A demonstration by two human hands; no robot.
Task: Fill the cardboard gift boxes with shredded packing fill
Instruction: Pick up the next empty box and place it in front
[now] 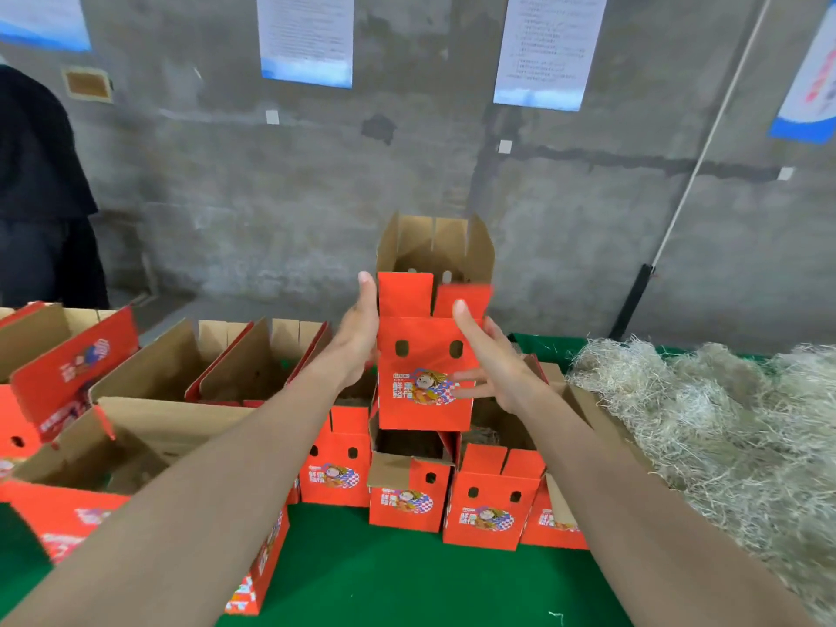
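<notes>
The left hand (359,339) grips the upright gift box (418,332); the right hand (495,362) presses straight fingers on its front. Shredded fill (724,423) lies rightward.

Soft, even, moderately bright light falls from above with no glare, leaving only faint shadows on the green desk (407,581) and the pale shredded fill (724,423) unclipped, while the picture is slightly blurred, wall sheets (307,38) unreadable, and edges stretch under wide-angle distortion.
</notes>
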